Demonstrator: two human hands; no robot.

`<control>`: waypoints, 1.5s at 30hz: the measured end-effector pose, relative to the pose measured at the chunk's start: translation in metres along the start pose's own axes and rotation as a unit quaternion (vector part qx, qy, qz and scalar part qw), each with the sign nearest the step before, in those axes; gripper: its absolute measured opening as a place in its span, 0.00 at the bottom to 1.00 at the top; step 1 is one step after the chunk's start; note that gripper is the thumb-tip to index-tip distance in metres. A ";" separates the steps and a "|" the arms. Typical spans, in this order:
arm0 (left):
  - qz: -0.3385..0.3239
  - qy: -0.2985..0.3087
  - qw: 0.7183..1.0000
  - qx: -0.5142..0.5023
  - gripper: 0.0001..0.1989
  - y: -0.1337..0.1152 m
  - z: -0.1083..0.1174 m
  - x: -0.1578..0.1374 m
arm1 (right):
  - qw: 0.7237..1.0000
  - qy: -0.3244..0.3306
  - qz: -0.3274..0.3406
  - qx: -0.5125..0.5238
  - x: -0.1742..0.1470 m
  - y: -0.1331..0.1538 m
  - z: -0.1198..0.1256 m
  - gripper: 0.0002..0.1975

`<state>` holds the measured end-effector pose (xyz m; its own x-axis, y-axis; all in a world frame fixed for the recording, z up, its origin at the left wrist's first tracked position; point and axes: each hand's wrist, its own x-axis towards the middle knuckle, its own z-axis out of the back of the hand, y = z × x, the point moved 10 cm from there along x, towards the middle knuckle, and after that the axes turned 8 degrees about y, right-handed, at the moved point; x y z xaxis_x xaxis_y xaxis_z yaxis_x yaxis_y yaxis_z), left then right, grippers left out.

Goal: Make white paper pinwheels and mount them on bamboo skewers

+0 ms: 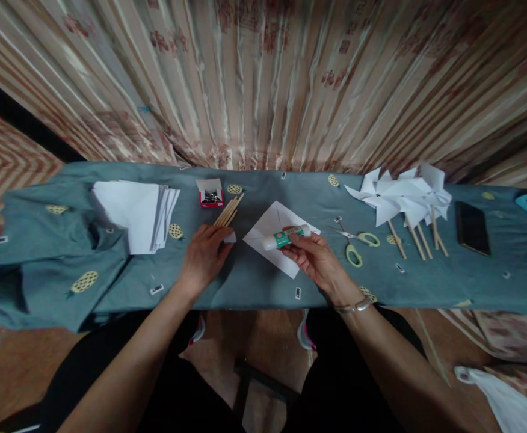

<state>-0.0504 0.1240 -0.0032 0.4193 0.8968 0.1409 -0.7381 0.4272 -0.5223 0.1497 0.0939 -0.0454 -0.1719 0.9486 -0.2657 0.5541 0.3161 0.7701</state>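
Observation:
My right hand (311, 255) is closed around a glue stick (284, 239) with a green and white label, held sideways. It is above a square of white paper (276, 216), which lies cornerwise on the cloth and has crease or cut lines. In my left hand (204, 252), between thumb and fingers, is a small white piece (230, 237); I cannot tell whether it is paper or a cap. Just beyond that hand lie several thin wooden sticks (230, 210), their near ends hidden by it.
A red box (212, 198) of small metal pins stands behind the sticks. White paper sheets (130, 210) lie at left. To the right are green-handled scissors (354, 240), several paper pinwheels (399, 195) on sticks, and a phone (472, 228). A curtain (263, 90) hangs behind the cloth-covered table (245, 288).

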 end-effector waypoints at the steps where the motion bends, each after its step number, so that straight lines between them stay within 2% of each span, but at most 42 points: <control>1: 0.008 -0.005 0.999 -0.052 0.12 -0.001 0.002 -0.001 | 1.000 0.007 0.002 0.002 -0.001 -0.001 -0.004 0.13; 3: 0.037 -0.003 0.982 -0.187 0.13 -0.002 0.000 -0.004 | 1.000 0.022 0.002 0.003 -0.002 -0.002 -0.012 0.13; 5: 0.075 0.014 0.945 -0.319 0.15 -0.003 -0.007 -0.009 | 0.999 0.032 0.000 0.001 -0.003 -0.005 -0.017 0.13; 7: 0.100 0.025 0.913 -0.395 0.17 -0.006 -0.013 -0.013 | 0.999 0.036 -0.006 -0.006 -0.003 -0.007 -0.019 0.14; 9: 0.109 0.024 0.900 -0.421 0.17 -0.008 -0.014 -0.015 | 0.999 0.035 -0.014 -0.017 -0.003 -0.010 -0.019 0.14; 14: 0.100 0.022 0.900 -0.424 0.17 -0.009 -0.013 -0.013 | 0.999 0.019 -0.011 -0.030 -0.004 -0.010 -0.016 0.14; 21: 0.075 0.023 0.920 -0.384 0.16 -0.012 -0.009 -0.014 | 0.997 0.019 -0.013 -0.079 -0.004 -0.010 -0.017 0.16; 29: 0.044 0.021 0.933 -0.355 0.14 -0.018 -0.005 -0.019 | 0.995 0.020 -0.043 -0.090 -0.006 -0.020 -0.027 0.19; 35: 0.019 0.039 0.938 -0.344 0.13 -0.020 -0.007 -0.024 | 0.986 0.031 -0.048 -0.155 -0.007 -0.029 -0.032 0.21; 38: 0.035 0.032 0.938 -0.344 0.13 -0.017 -0.006 -0.029 | 0.979 0.047 -0.037 -0.195 -0.008 -0.032 -0.038 0.22; 41: 0.072 0.036 0.922 -0.378 0.14 -0.010 -0.007 -0.037 | 0.965 0.083 -0.012 -0.247 -0.012 -0.030 -0.048 0.20; 43: 0.115 0.037 0.908 -0.401 0.16 0.003 -0.005 -0.043 | 0.955 0.105 0.008 -0.277 -0.017 -0.025 -0.051 0.19; 45: 0.163 0.007 0.908 -0.385 0.19 0.027 0.005 -0.049 | 0.946 0.107 0.030 -0.305 -0.021 -0.013 -0.046 0.20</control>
<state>-0.0932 0.0916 -0.0199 0.2553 0.9573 -0.1357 -0.2373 -0.0740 -0.9686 0.1091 0.0705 -0.0233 -0.3515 0.9259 -0.1384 0.0061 0.1501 0.9886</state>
